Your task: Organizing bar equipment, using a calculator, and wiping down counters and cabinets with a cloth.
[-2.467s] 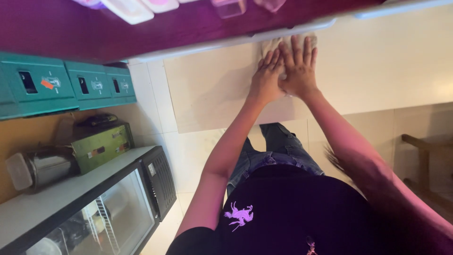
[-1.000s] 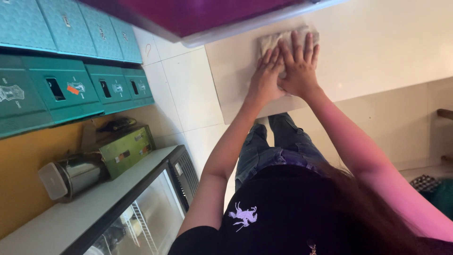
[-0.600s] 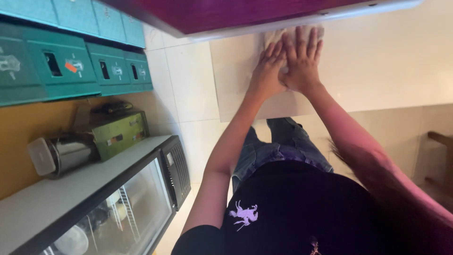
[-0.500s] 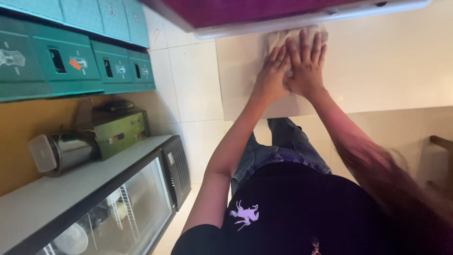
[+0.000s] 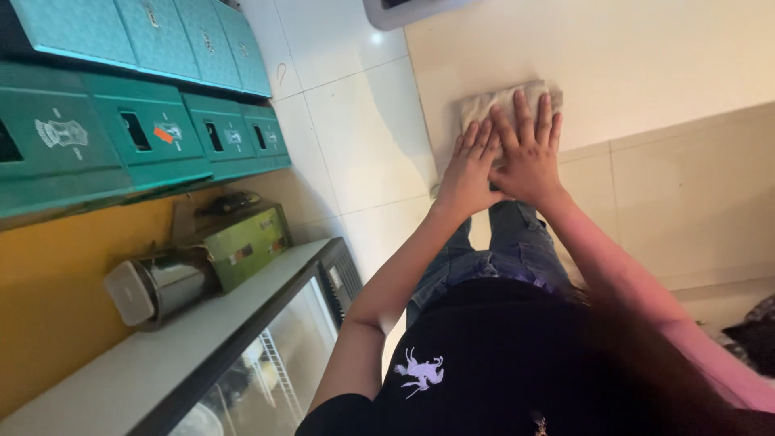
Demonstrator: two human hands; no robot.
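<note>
**Both hands flat on cloth, pressed to pale surface**

Okay, my left hand (image 5: 472,165) and right hand (image 5: 529,149) lie side by side, touching, fingers spread flat, not clamped, both pressing a folded beige cloth (image 5: 492,103) against the pale cream surface (image 5: 646,73). The cloth sits near that surface's left edge, just beside the white tiles (image 5: 355,137). Progress, my guess: wiping is mid-way; no clear wet or dirty patch shows, so I can't tell how much is covered. Teal boxes (image 5: 145,137), a steel canister (image 5: 157,282) and a glass-front cabinet (image 5: 266,363) sit well apart, untouched.
</note>
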